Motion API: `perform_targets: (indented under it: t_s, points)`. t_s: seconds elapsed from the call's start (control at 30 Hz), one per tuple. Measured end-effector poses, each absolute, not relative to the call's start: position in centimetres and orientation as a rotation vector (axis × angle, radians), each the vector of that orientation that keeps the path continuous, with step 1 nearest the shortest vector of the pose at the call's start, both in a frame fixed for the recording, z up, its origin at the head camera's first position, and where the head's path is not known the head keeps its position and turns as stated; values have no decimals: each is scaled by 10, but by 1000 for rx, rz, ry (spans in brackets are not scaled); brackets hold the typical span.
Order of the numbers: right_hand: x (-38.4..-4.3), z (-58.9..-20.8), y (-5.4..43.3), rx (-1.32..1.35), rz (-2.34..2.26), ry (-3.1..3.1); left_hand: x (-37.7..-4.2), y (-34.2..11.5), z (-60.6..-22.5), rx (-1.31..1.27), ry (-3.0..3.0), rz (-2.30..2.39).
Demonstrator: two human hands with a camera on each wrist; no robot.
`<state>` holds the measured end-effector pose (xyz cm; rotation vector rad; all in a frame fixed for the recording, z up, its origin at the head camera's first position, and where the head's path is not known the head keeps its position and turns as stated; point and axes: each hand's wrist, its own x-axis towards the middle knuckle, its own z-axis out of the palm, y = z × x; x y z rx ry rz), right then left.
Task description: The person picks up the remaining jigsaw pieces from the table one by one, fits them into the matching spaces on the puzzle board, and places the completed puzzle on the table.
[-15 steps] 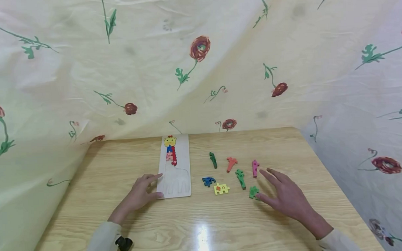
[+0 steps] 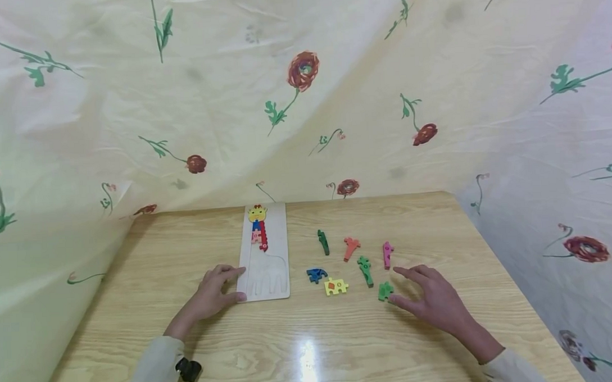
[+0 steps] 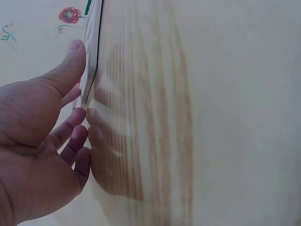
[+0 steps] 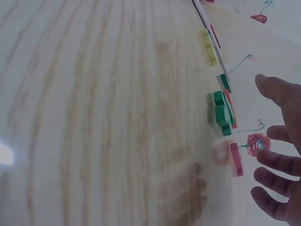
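Note:
A white puzzle board (image 2: 272, 243) lies left of the middle, with a yellow giraffe-head piece (image 2: 257, 213) and red, blue and pink neck pieces set in its upper part. Its lower part shows bare recesses. My left hand (image 2: 215, 292) rests at the board's left edge, thumb and index fingertip touching the rim, fingers loosely bent in the left wrist view. My right hand (image 2: 436, 299) hovers with fingers spread and holds nothing. Its thumb tip is right at a light green piece (image 2: 385, 291), and its index finger is just below a magenta piece (image 2: 387, 254).
Other loose pieces lie between board and right hand: dark green (image 2: 323, 242), coral (image 2: 351, 248), green (image 2: 365, 271), blue (image 2: 316, 275) and yellow (image 2: 336, 286). A flowered cloth (image 2: 232, 103) hangs behind and beside the wooden table (image 2: 270, 338).
My right index finger has come down slightly, away from the magenta piece and closer to the thumb. The left hand keeps its place at the board. The head view has shifted slightly.

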<state>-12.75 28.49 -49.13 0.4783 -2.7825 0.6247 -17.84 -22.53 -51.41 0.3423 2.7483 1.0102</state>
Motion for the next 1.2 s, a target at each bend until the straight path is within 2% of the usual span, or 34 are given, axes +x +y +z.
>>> perform_targets:
  t_s: [1.2]
  points:
    - [-137, -509, 286, 405, 820, -2957, -182, -228, -518, 316, 2739, 1044]
